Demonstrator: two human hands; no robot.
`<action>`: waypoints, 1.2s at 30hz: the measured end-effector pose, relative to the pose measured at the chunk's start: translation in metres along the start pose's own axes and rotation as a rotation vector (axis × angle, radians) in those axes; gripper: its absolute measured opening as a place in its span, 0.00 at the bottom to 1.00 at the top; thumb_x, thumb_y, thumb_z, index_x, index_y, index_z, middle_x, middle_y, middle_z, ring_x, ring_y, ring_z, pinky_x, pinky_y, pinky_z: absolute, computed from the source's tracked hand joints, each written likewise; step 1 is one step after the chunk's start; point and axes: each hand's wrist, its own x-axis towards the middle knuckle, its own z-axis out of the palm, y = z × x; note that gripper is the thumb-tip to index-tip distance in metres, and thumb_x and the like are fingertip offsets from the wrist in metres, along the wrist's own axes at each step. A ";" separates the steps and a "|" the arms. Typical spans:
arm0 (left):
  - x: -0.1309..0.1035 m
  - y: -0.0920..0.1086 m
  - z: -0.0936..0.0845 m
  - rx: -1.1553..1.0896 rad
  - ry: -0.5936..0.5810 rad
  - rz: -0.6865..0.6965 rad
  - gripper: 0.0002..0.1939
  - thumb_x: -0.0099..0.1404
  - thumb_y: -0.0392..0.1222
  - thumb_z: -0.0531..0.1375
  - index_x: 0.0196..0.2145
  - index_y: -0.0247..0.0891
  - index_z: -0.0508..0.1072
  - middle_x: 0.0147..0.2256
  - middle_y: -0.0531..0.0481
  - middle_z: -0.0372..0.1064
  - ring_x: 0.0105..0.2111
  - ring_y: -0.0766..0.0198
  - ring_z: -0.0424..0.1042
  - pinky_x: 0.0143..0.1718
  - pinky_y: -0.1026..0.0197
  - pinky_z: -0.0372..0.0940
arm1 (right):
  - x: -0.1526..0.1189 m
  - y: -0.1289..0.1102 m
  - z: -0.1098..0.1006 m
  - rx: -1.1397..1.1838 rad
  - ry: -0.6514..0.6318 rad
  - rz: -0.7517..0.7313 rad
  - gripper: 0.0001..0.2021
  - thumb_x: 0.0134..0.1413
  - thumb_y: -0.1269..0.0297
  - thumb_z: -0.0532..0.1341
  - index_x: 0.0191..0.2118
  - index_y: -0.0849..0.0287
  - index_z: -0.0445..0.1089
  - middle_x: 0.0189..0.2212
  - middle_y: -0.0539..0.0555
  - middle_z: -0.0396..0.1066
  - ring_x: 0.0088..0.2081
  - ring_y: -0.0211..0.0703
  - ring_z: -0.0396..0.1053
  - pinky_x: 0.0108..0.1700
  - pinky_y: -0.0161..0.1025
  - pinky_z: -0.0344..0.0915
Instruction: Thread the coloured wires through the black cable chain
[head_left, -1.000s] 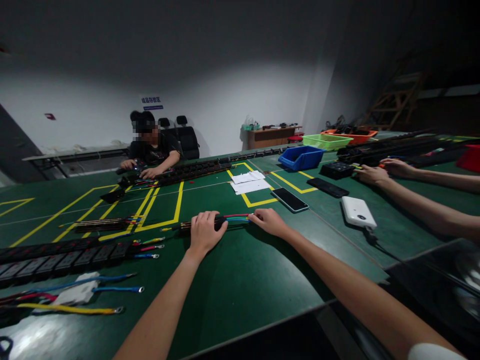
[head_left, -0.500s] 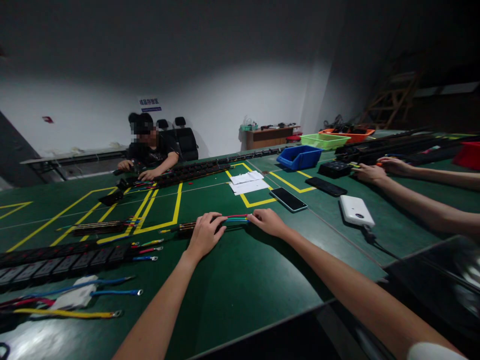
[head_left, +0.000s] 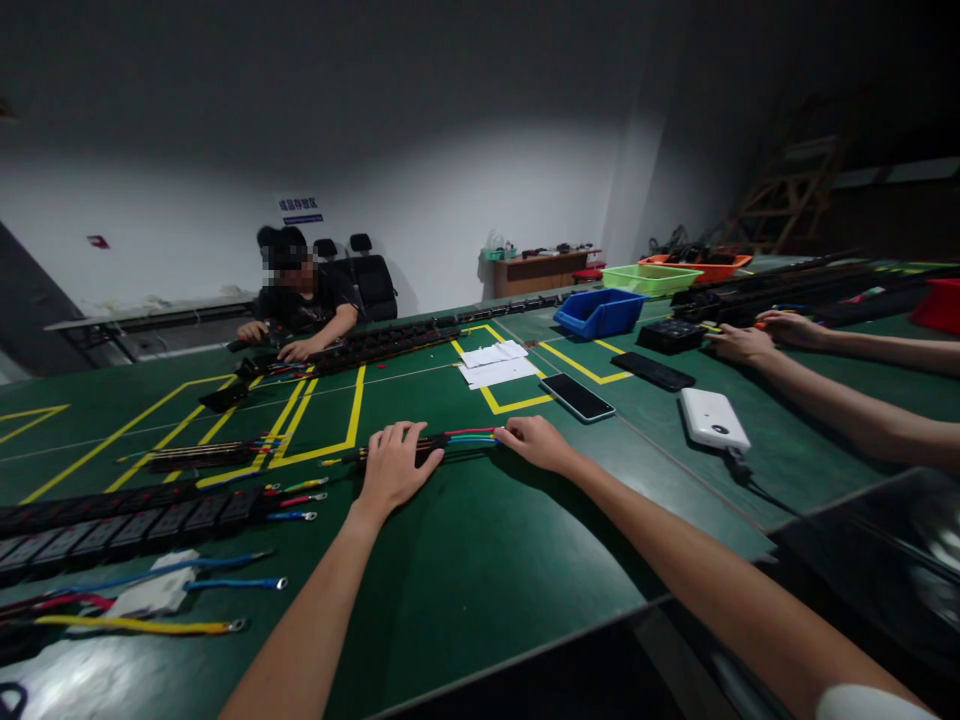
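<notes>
Hands (head_left: 394,468) (head_left: 538,443) touch cables (head_left: 471,438); orange bin (head_left: 724,272) holds dark items (head_left: 699,257).

Hand and forearm position: left hand (head_left: 394,465) palm down, right hand (head_left: 536,442) in pinch grip.
Left forearm (head_left: 311,600) extends forward and slightly right from the lower edge of view; fingers are bent over and slightly parted, thumb extended toward the right hand. Right forearm (head_left: 675,550) extends diagonally forward and left from the lower right; thumb and index finger are together, remaining fingers curled. Hands are apart, roughly level.
</notes>
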 end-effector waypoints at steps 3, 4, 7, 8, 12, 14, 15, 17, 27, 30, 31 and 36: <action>0.000 -0.002 0.001 0.028 -0.042 -0.022 0.32 0.70 0.65 0.48 0.56 0.40 0.71 0.53 0.40 0.70 0.54 0.46 0.67 0.55 0.42 0.59 | 0.001 0.001 0.000 0.020 0.021 0.003 0.24 0.66 0.47 0.53 0.25 0.58 0.70 0.21 0.51 0.68 0.23 0.38 0.60 0.28 0.36 0.47; 0.000 -0.002 0.001 0.034 -0.054 -0.031 0.32 0.70 0.66 0.47 0.55 0.40 0.72 0.53 0.40 0.70 0.53 0.46 0.67 0.54 0.43 0.59 | 0.002 0.001 0.000 0.047 0.041 0.008 0.23 0.66 0.47 0.53 0.26 0.58 0.70 0.22 0.51 0.69 0.24 0.39 0.61 0.29 0.36 0.48; -0.001 -0.002 0.003 0.044 -0.064 -0.050 0.32 0.71 0.66 0.45 0.52 0.41 0.74 0.51 0.40 0.71 0.52 0.47 0.67 0.52 0.44 0.61 | 0.004 -0.001 -0.003 0.167 0.171 0.068 0.20 0.66 0.48 0.54 0.34 0.59 0.73 0.24 0.52 0.71 0.26 0.41 0.64 0.30 0.36 0.52; -0.001 -0.002 0.003 0.043 -0.063 -0.051 0.32 0.71 0.66 0.45 0.52 0.40 0.74 0.51 0.40 0.71 0.51 0.47 0.68 0.52 0.44 0.61 | 0.004 -0.002 -0.005 0.191 0.226 0.087 0.20 0.66 0.48 0.54 0.38 0.60 0.74 0.24 0.51 0.71 0.27 0.41 0.65 0.31 0.36 0.53; -0.001 -0.001 0.005 0.044 -0.055 -0.057 0.32 0.71 0.66 0.45 0.51 0.40 0.75 0.51 0.40 0.72 0.51 0.47 0.68 0.51 0.44 0.61 | 0.002 -0.009 -0.010 0.091 0.329 0.035 0.19 0.68 0.52 0.53 0.43 0.60 0.75 0.27 0.53 0.71 0.29 0.41 0.66 0.34 0.37 0.56; -0.001 -0.001 0.005 0.067 -0.046 -0.060 0.32 0.71 0.66 0.45 0.51 0.40 0.75 0.51 0.40 0.71 0.50 0.47 0.67 0.51 0.45 0.61 | 0.000 -0.012 -0.009 -0.002 0.271 -0.011 0.18 0.68 0.54 0.53 0.41 0.58 0.77 0.31 0.55 0.72 0.33 0.42 0.67 0.36 0.37 0.56; -0.001 0.000 0.006 0.081 -0.041 -0.062 0.31 0.71 0.66 0.45 0.50 0.40 0.75 0.50 0.40 0.71 0.50 0.48 0.67 0.50 0.46 0.61 | -0.002 -0.012 -0.007 -0.038 0.215 -0.022 0.18 0.69 0.54 0.53 0.40 0.58 0.77 0.32 0.55 0.72 0.34 0.42 0.67 0.36 0.36 0.56; -0.001 0.001 0.006 0.100 -0.031 -0.069 0.31 0.72 0.65 0.45 0.50 0.40 0.75 0.50 0.40 0.72 0.50 0.48 0.67 0.50 0.47 0.61 | -0.004 -0.013 -0.001 -0.078 0.093 -0.027 0.18 0.69 0.53 0.54 0.38 0.57 0.77 0.33 0.55 0.72 0.34 0.41 0.68 0.35 0.36 0.56; -0.009 0.007 0.005 0.083 0.060 -0.093 0.27 0.72 0.59 0.50 0.56 0.38 0.72 0.53 0.40 0.71 0.54 0.48 0.67 0.57 0.44 0.59 | -0.006 -0.014 0.004 -0.069 0.221 -0.039 0.15 0.66 0.56 0.56 0.51 0.58 0.71 0.43 0.58 0.71 0.42 0.46 0.70 0.44 0.40 0.64; -0.012 0.008 0.008 0.076 0.062 -0.118 0.28 0.72 0.59 0.51 0.58 0.37 0.71 0.54 0.39 0.71 0.54 0.48 0.67 0.58 0.42 0.58 | -0.007 -0.017 0.004 -0.107 0.225 -0.149 0.16 0.66 0.56 0.57 0.53 0.58 0.70 0.48 0.60 0.71 0.51 0.51 0.67 0.53 0.44 0.63; -0.013 0.008 0.009 0.070 0.060 -0.120 0.28 0.72 0.58 0.51 0.58 0.37 0.71 0.54 0.39 0.71 0.55 0.48 0.67 0.59 0.42 0.58 | -0.008 -0.018 0.004 -0.115 0.193 -0.174 0.17 0.66 0.56 0.57 0.55 0.58 0.70 0.49 0.60 0.72 0.52 0.52 0.67 0.54 0.46 0.63; -0.012 0.007 0.011 0.036 0.024 -0.123 0.26 0.73 0.58 0.50 0.55 0.39 0.73 0.54 0.40 0.72 0.55 0.49 0.67 0.61 0.41 0.56 | -0.007 -0.020 0.010 -0.109 0.058 -0.170 0.21 0.65 0.54 0.58 0.58 0.59 0.67 0.50 0.61 0.73 0.51 0.53 0.69 0.53 0.48 0.64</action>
